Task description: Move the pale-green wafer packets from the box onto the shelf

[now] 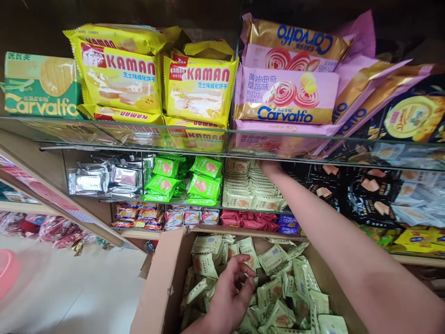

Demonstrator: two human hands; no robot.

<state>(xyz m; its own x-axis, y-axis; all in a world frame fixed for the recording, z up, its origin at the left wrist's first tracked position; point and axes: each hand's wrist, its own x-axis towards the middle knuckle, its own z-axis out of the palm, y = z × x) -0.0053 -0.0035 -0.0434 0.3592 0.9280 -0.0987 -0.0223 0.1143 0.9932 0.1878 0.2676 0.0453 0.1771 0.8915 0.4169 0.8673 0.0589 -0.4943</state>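
Hovering over the carton (156,283), the left hand (231,293) has fingers curled apart; the right hand (271,168), by stacked packets (237,186), hides whether its fingers grip, so I cannot tell.

1. The right hand (270,167) is largely hidden by the glass shelf (194,144); whether its fingers grip anything cannot be told.
2. The right forearm (323,222) covers part of the black packets (325,191) and leaves the picture at the lower right.
3. The bottom edge cuts off the left forearm (199,326) and the cardboard box (157,287).
4. Fine print on the pale green packets (274,259) is too small to read.
5. The left edge crops a pink object (7,272).
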